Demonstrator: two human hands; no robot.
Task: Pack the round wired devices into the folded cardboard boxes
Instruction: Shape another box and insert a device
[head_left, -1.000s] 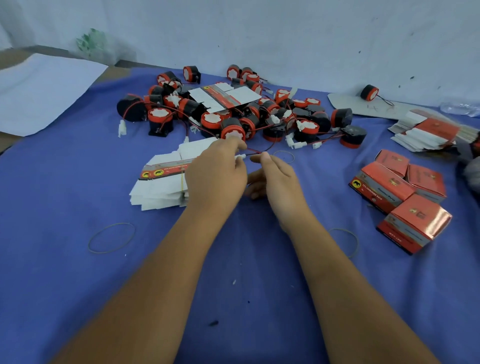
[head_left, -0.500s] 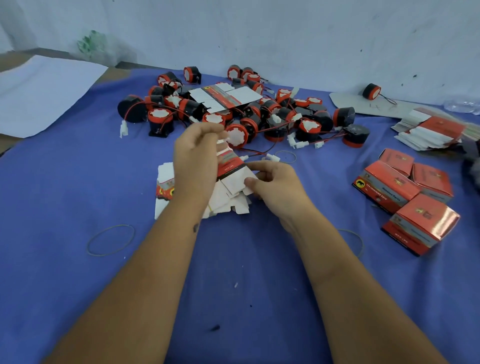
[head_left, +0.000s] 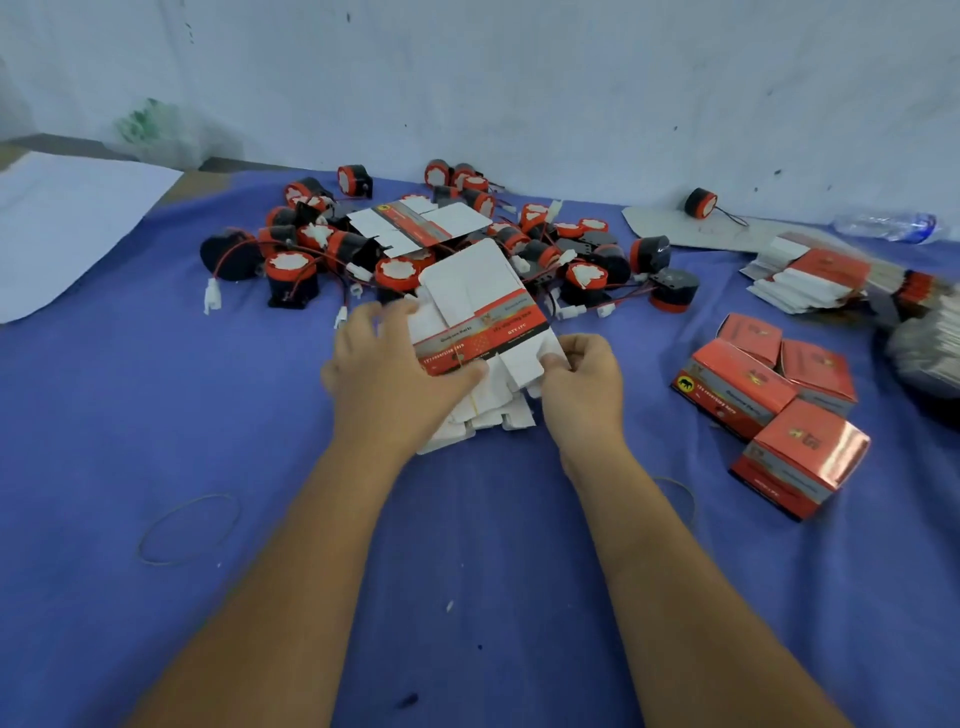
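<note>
Round wired devices (head_left: 467, 249) lie in a tangled heap at the far side of the counter (head_left: 156, 415), red-capped black bodies with red leads and white plugs trailing out; none is in hand. One more sits apart near the wall on the right. The left hand (head_left: 389, 374) rests over a loose stack of flat box blanks (head_left: 483, 410), thumb on the printed band of the top blank (head_left: 478, 306), fingers spread and only lightly curled, apparently to pin the stack so that one sheet comes away alone. The right hand (head_left: 582, 379) pinches that blank's near right edge between thumb and curled fingers, tilting it up off the pile. Judgement: the step in hand is taking one blank to fold it into a box, ahead of loading a device. Four made-up boxes (head_left: 769, 405) stand grouped to the right (whether filled cannot be told). Further flat blanks (head_left: 810, 275) lie beyond them, and one lies on the heap. Rubber bands (head_left: 187, 527) lie loose on the blue cloth.
</note>
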